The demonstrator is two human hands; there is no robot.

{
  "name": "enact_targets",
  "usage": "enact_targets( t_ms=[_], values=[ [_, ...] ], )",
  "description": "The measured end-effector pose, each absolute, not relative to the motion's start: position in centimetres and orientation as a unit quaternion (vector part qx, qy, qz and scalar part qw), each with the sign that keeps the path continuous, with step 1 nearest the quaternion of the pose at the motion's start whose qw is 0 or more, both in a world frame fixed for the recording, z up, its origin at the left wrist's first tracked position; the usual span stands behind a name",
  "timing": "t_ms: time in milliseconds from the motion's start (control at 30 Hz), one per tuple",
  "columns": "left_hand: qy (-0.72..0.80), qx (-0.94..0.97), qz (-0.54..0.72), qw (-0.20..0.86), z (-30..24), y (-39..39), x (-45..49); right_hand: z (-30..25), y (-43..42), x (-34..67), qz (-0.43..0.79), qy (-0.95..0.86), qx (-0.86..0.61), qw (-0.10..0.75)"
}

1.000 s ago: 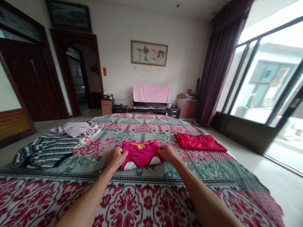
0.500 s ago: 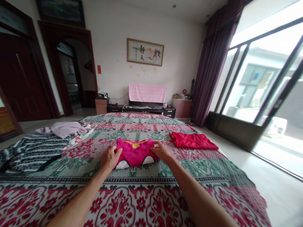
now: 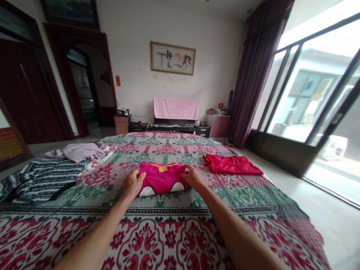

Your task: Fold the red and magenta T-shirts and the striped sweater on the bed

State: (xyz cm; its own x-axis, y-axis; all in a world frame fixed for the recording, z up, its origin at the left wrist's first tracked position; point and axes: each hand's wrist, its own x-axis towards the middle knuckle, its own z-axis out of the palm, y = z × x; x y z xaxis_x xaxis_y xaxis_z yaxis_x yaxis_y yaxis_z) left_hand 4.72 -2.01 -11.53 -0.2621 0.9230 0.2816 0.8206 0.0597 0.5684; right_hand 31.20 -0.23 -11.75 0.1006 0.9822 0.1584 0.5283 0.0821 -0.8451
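Note:
A folded magenta garment with a yellow collar band and white trim lies on the patterned bedspread in front of me. My left hand grips its left edge, fingers curled onto the cloth. At the garment's right edge, my right hand is closed on the fabric near the top corner. Both arms reach forward over the bed.
A folded red garment lies on the bed to the right. On the left are a black-and-white striped garment and a pale lilac one. Beyond the bed stand a low TV cabinet with a pink cloth, purple curtains and big windows.
My hands have slid a little further up the sides of the magenta garment, toward its collar end. The view has shifted slightly.

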Motion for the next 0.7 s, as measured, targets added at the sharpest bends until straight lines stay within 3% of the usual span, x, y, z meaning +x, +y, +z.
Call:
enact_targets(
  t_ms=[367, 567, 700],
  values=[
    [0.725, 0.6, 0.329, 0.081, -11.4, -2.1, 4.4, -10.1, -1.8, 32.1, 0.458, -0.558, -0.524, 0.452],
    [0.686, 0.613, 0.361, 0.153, -11.4, -2.0, 4.4, -10.9, -1.3, 31.3, 0.401, -0.595, -0.54, 0.441],
    [0.664, 0.604, 0.417, 0.144, -10.7, -1.7, 5.0, -10.8, -1.0, 31.3, 0.381, -0.595, -0.552, 0.443]
  ],
)
